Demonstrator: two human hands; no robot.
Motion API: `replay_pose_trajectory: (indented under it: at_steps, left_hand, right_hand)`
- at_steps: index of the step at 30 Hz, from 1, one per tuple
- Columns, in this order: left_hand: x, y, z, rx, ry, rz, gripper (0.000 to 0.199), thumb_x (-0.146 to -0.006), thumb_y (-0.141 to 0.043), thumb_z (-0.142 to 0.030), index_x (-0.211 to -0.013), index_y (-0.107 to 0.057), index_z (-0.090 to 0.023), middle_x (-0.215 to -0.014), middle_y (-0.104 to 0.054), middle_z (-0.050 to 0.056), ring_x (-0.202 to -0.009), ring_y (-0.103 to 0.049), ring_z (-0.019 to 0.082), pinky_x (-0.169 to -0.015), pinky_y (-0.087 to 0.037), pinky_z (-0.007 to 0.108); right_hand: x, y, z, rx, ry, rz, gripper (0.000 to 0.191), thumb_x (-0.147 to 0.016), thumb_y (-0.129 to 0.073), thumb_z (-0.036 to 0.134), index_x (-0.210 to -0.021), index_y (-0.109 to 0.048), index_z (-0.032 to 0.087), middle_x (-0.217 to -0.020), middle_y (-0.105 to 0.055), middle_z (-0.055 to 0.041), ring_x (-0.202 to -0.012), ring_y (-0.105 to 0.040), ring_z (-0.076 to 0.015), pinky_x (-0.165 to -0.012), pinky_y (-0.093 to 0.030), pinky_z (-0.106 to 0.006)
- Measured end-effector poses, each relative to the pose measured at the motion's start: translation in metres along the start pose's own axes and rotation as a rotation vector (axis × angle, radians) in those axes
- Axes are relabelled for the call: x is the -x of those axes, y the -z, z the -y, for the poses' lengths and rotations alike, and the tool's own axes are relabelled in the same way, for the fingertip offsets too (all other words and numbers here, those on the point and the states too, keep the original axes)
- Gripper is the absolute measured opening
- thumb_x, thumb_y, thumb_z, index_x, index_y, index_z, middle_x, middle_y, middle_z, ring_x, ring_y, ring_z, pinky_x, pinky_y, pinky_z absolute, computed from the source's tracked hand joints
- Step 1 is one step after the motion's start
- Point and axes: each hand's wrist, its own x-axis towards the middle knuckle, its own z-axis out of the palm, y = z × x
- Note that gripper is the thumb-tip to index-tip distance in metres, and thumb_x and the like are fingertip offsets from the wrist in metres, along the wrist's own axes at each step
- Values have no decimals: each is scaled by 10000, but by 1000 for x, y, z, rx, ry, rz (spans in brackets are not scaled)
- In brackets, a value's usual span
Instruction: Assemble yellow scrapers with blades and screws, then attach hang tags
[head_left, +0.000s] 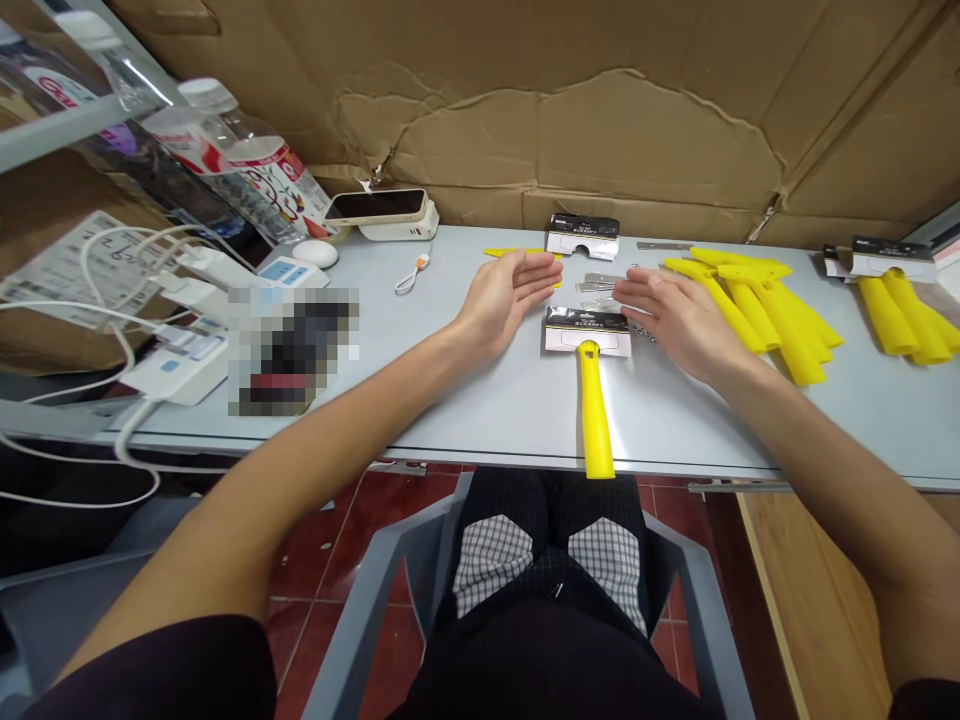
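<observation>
Released and with fingers extended, the left hand and the right hand face each other above the table, palms turned inward. Between them lie thin metal blades, next to the right fingertips; whether those touch the blades I cannot tell. Just on the near side is a black-and-white packet, with a yellow handle pointing from it to the table's near edge. Beyond the left hand, partly covered by it, lies a yellow piece, near a second packet on the far side. A pile of yellow handles lies right of the right hand, and more handles sit beside packets at the far right. Left of the left arm are a power strip and, farther back, a phone.
</observation>
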Motion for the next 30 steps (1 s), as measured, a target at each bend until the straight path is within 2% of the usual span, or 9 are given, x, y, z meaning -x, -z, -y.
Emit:
replay_pose_trajectory:
  at_steps: [4,9,14,17,20,22,24,27,30]
  left_hand:
    - [-8,8,5,-80,-31,52,441,-1132,-468,-477,-1260,-774,-186,-1533,-783,168,-1543,-685,328,-1315,-543,546]
    - [-11,12,9,-190,-74,91,579,-1127,-446,-629,-1318,-770,-189,-1575,-753,185,-1566,-661,355,-1270,-584,567]
    - [-9,8,8,-162,-52,70,501,-1131,-445,-541,-1280,-776,-195,-1534,-780,173,-1524,-696,329,-1252,-592,537]
    - [-7,5,6,-262,-98,56,430,-1104,-491,-489,-1213,-782,-193,-1433,-827,171,-1376,-779,319,-1154,-638,514]
    - [-3,4,4,-598,-263,72,322,-1003,-642,-419,-1154,-803,-185,-1294,-866,155,-1174,-818,306,-1043,-647,490]
    - [1,3,3,-830,-403,128,316,-955,-710,-411,-1149,-819,-186,-1256,-873,138,-1114,-805,297,-1027,-627,479]
    - [5,4,2,-978,-495,225,344,-952,-741,-443,-1177,-824,-197,-1269,-872,122,-1123,-794,298,-1050,-606,481]
    - [9,4,2,-1108,-529,379,416,-962,-768,-473,-1264,-810,-189,-1320,-860,132,-1211,-782,332,-1094,-579,507]
    - [8,6,1,-1164,-484,461,446,-976,-768,-457,-1321,-793,-175,-1353,-849,150,-1242,-782,347,-1085,-578,508]
  right_hand:
    - [-1,2,2,61,-6,25,287,-1121,-638,499,-1291,-700,276,-1525,-772,-138,-1517,-689,-320,-1336,-519,-595]
    - [-1,2,1,118,2,31,334,-1125,-594,538,-1309,-685,276,-1536,-763,-142,-1523,-682,-319,-1295,-559,-594]
    - [-1,3,0,134,11,40,381,-1109,-613,595,-1309,-685,280,-1535,-759,-144,-1530,-672,-331,-1270,-578,-589]
    - [-1,3,-1,149,26,46,401,-1109,-603,612,-1316,-688,280,-1506,-771,-139,-1505,-689,-331,-1243,-601,-580]
    - [2,3,1,261,142,2,381,-1096,-610,608,-1249,-719,276,-1400,-806,-136,-1361,-764,-332,-1115,-670,-540]
    - [7,0,5,477,293,-66,328,-1057,-656,574,-1126,-757,270,-1236,-836,-133,-1174,-804,-336,-977,-688,-509]
    - [14,-3,12,724,405,-88,290,-1020,-676,540,-982,-777,271,-1028,-833,-119,-959,-787,-319,-866,-653,-491]
    - [21,-8,19,888,438,-2,303,-1008,-636,510,-854,-758,279,-831,-792,-90,-732,-702,-272,-764,-578,-470]
    - [23,-10,18,908,441,76,269,-997,-638,470,-832,-737,283,-762,-762,-68,-666,-655,-248,-717,-524,-447]
